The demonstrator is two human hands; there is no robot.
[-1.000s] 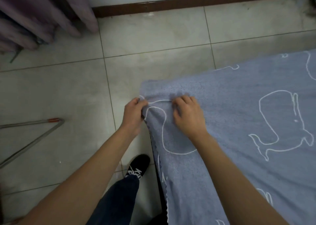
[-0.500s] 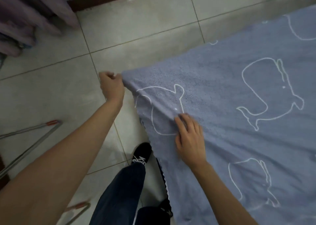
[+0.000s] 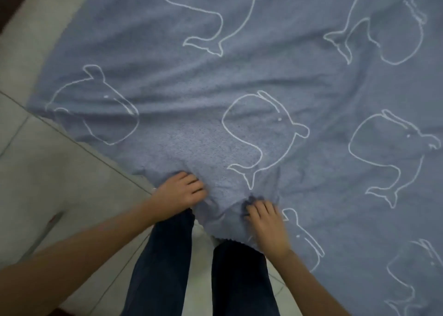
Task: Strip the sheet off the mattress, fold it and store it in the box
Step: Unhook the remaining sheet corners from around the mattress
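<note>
The sheet [image 3: 239, 87] runs past the top and right edges.

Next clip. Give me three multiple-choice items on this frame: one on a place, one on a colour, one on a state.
1. Where do the left hand and right hand take the sheet?
A. its far edge
B. its near edge, by the dark trousers
C. its middle

2. What colour are the whale outlines?
A. white
B. red
C. black

3. How does the sheet lie?
A. folded in a stack
B. packed in a box
C. spread out and wrinkled

Key:
1 B: both hands bunch cloth just above the trousers.
2 A: the lines are white on blue cloth.
3 C: it fills most of the view, with creases running toward each grip.
</note>
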